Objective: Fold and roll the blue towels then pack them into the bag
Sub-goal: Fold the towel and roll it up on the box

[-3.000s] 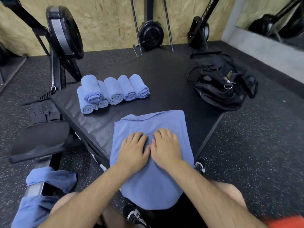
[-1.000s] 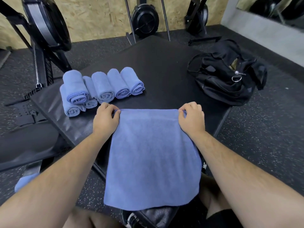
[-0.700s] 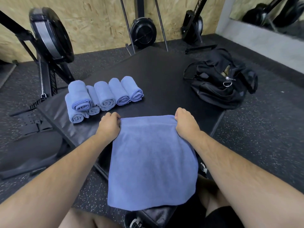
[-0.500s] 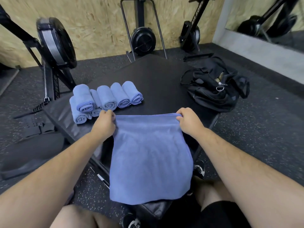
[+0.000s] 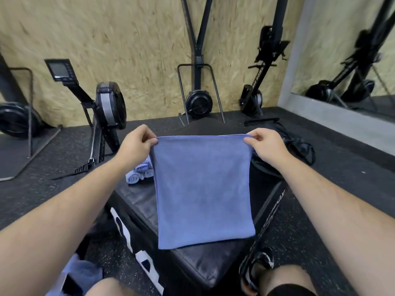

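The left hand (image 5: 136, 144) and the right hand (image 5: 265, 144) each pinch one top corner of the folded blue towel (image 5: 203, 189) between thumb and fingers. The towel hangs taut in the air above the padded box (image 5: 139, 201), probably so that its edges line up. The rolled towels (image 5: 140, 171) lie far left on the box, partly hidden. The black bag (image 5: 259, 167) lies far right.

The black padded counter (image 5: 136, 201) with white markings on its side stands on a dark speckled rubber floor (image 5: 64, 159). On the counter's far left part lies a cluster of rolled blue towels (image 5: 139, 174), touching one another and partly hidden. At the counter's far right edge rests a black fabric bag (image 5: 264, 167) with looping straps, mostly hidden.
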